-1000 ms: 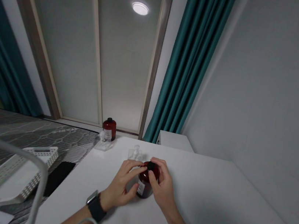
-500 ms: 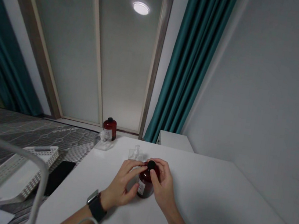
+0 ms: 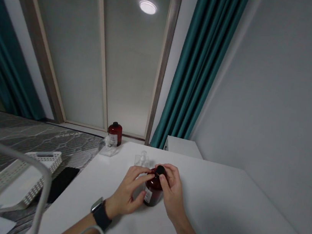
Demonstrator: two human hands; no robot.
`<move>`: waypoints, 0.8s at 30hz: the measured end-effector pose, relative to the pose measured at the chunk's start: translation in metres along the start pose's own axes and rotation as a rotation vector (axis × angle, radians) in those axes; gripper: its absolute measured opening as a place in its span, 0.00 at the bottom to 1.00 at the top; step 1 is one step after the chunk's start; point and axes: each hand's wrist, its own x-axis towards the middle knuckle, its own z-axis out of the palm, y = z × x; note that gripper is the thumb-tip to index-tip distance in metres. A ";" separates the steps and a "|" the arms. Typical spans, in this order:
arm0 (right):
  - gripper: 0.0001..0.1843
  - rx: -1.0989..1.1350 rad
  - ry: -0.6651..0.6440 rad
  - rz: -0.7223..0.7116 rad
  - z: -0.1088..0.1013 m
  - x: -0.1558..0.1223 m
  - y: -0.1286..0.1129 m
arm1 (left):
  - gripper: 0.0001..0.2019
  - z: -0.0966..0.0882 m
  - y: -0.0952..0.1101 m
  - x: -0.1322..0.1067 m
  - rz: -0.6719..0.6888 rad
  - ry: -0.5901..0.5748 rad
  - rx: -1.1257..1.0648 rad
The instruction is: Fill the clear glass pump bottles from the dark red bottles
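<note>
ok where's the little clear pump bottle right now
In the head view, the clear pump bottle stands on the white table, just behind and left of the dark red bottle between the person's left hand and right hand.

Both hands (image 3: 126, 192) (image 3: 172, 195) around red bottle (image 3: 153, 191)

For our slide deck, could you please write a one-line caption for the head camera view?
The left hand and right hand close around a dark red bottle on a white table.

Dark red bottle (image 3: 153, 191) stands upright on the white table (image 3: 218, 207); black cap (image 3: 160, 170), white label (image 3: 148, 196).
</note>
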 end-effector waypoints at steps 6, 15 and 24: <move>0.12 -0.139 0.090 -0.131 -0.007 0.001 0.003 | 0.22 0.000 0.000 0.000 0.007 0.010 0.008; 0.14 -0.513 -0.005 -0.529 -0.004 -0.003 -0.009 | 0.17 -0.005 0.001 0.006 -0.071 0.136 -0.015; 0.18 -0.701 -0.115 -0.695 0.001 -0.006 -0.012 | 0.14 -0.011 0.007 0.013 -0.175 0.126 -0.133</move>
